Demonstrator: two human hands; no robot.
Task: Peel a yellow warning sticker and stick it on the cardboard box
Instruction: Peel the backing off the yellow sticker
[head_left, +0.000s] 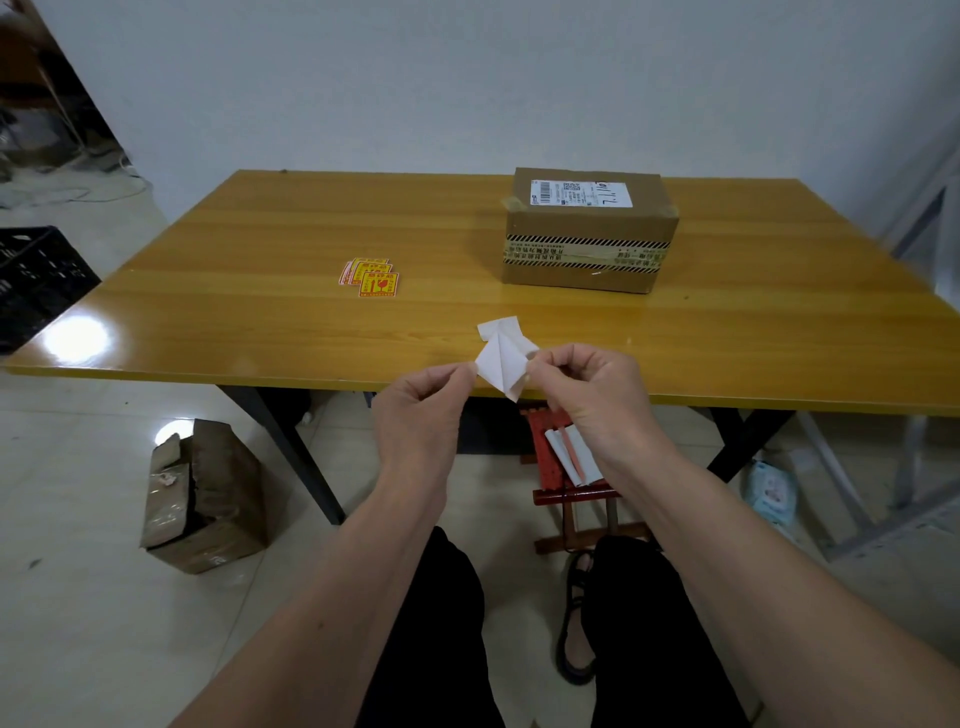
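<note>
Two hands pinch one sticker; one box.

The white-backed sticker showed only its blank side. Print on the brown cardboard box's white shipping label was too small to read. The black plastic crate ran off the left edge.

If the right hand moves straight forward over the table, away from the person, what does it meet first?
Probably the cardboard box. The right hand holds the white sticker sheet; only bare table shows between, though depth is unclear.
</note>
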